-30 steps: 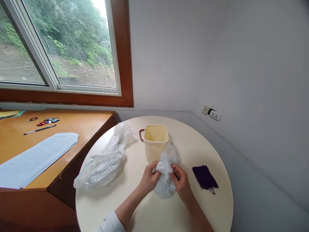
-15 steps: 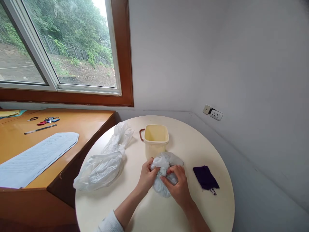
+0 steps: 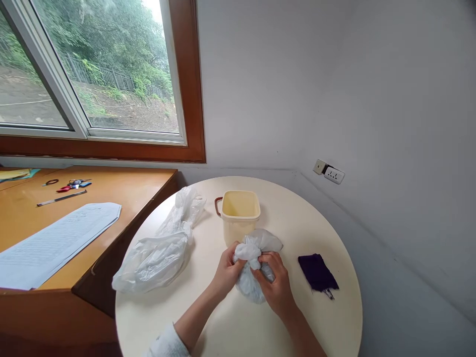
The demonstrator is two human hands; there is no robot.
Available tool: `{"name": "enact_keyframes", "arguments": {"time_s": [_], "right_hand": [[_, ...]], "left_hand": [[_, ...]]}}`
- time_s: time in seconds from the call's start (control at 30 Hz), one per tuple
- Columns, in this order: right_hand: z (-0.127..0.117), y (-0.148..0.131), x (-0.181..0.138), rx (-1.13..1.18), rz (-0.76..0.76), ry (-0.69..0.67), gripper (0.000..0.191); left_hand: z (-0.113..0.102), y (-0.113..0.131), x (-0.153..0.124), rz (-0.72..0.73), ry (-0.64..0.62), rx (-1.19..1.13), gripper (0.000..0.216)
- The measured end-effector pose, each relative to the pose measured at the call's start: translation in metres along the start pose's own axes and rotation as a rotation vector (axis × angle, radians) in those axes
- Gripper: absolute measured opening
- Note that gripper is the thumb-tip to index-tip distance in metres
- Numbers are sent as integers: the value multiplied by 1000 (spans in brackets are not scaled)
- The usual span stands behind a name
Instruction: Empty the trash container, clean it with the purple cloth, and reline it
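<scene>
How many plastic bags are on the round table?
2. The small bag is gripped by the left hand and right hand before the cream container; the larger bag lies loose to its left.

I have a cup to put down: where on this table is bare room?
Bare on the round table: the far right, between the cream container, the purple cloth and the edge; and the near left, below the large plastic bag. Crowded: the middle, where left hand and right hand clutch the small bag by the container.
</scene>
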State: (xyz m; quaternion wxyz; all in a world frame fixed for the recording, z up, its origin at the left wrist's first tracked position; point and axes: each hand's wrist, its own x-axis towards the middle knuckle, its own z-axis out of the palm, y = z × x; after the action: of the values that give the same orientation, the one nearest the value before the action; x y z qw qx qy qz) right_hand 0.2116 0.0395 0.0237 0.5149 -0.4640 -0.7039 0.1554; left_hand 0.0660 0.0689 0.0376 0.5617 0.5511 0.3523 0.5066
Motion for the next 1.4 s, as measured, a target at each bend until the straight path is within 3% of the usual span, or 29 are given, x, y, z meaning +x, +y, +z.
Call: {"name": "enact_keyframes", "arguments": {"time_s": [0.27, 0.43, 0.6, 0.7, 0.87, 1.03, 1.17, 1.33, 1.4], "right_hand": [[-6, -3, -1, 143, -41, -106, 9], [-7, -6, -1, -16, -89, -92, 11], [-1, 2, -1, -220, -101, 55, 24], [0, 5, -1, -140, -73, 23, 19], [-7, 0, -1, 119, -15, -55, 19], [-9, -2, 0, 239, 22, -48, 16], [-5, 2, -1, 82, 34, 30, 10], [-4, 2, -3, -111, -123, -2, 34], [-3, 1, -3, -142, -138, -5, 33]], "left_hand": [[1, -4, 1, -74, 136, -33, 28], [2, -5, 0, -92, 154, 0, 25], [4, 2, -2, -70, 19, 41, 27], [4, 5, -2, -53, -10, 16, 26], [5, 1, 0, -98, 130, -39, 29], [2, -5, 2, -111, 147, -92, 25], [0, -1, 1, -92, 202, -68, 30], [4, 4, -1, -88, 255, 21, 30], [5, 5, -2, -74, 229, 28, 30]]}}
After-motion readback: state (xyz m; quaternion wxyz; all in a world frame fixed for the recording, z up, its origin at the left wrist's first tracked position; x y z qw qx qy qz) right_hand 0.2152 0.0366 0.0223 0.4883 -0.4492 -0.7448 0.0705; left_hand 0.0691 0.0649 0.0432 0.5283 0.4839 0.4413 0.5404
